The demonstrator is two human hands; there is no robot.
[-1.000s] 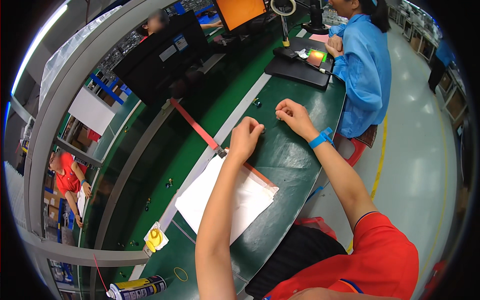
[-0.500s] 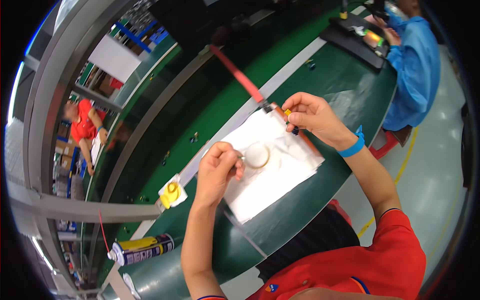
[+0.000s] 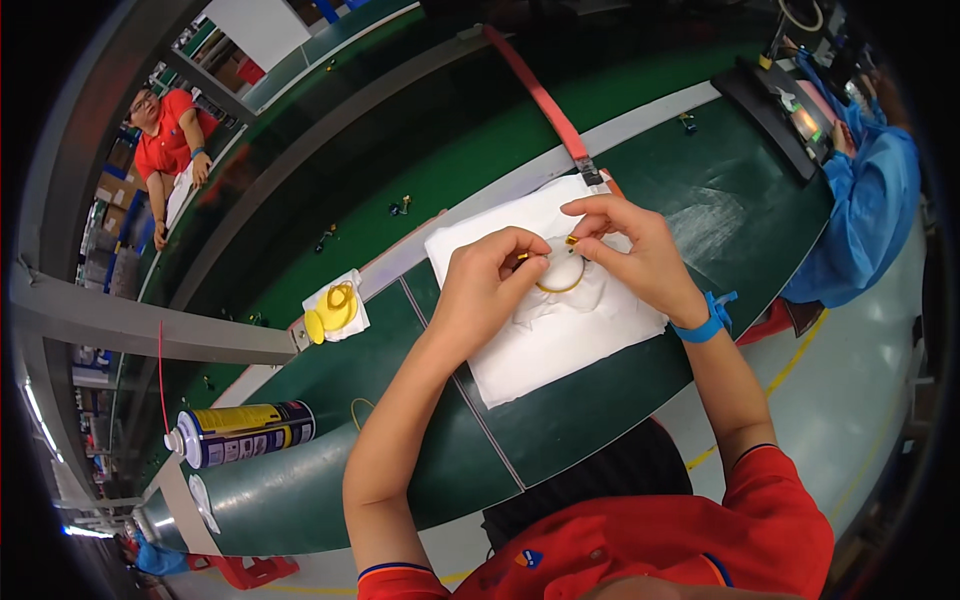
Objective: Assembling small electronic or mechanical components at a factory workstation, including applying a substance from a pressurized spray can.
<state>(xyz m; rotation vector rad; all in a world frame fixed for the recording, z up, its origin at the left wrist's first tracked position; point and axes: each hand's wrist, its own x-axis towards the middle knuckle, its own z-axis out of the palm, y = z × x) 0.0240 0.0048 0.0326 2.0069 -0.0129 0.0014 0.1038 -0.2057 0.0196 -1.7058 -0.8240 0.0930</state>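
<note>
My left hand (image 3: 490, 285) pinches a small gold-and-dark part (image 3: 521, 259) between thumb and fingertips; most of it is hidden. Close by on the right, my right hand (image 3: 635, 250) grips a small yellow part (image 3: 572, 240) between thumb and index finger, its other fingers curled. The two sets of fingertips are near each other but apart. Beneath them lies a white cloth or paper pad (image 3: 530, 360), and on it rests a round thing with a thin yellow-brown rim (image 3: 566, 289), partly covered by my hands.
A spray can (image 3: 250, 432) with a thin red straw lies at left. Yellow rings and discs (image 3: 335, 308) sit on a small white sheet. Small dark parts (image 3: 400, 206) are on the green belt beyond. A red bar (image 3: 540, 95) crosses it. A person in blue (image 3: 860, 215) works at right.
Both hands have come together over the pad; the left moved right and up from beside the round thing. The whole view has shifted and turned slightly.
</note>
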